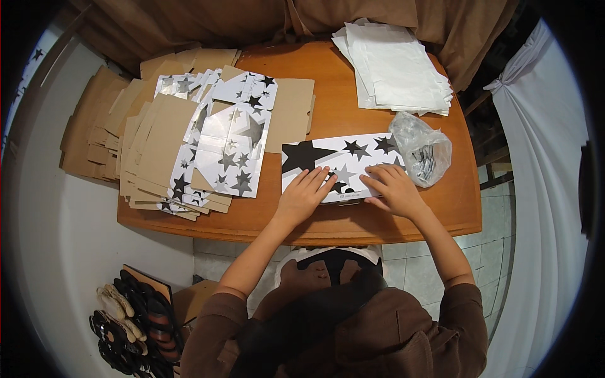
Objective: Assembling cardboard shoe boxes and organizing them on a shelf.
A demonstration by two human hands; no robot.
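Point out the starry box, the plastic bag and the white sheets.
Starry box [345, 161], head view: middle of its top.
Plastic bag [413, 133], head view: upper wall.
White sheets [398, 69], head view: top sheet.

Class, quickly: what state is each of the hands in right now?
Left hand: open, resting on the star-patterned box.
Right hand: open, touching the same box.

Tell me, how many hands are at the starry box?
2. The left hand is at the box's near edge, left of its middle; the right hand is at its near right corner. No others show.
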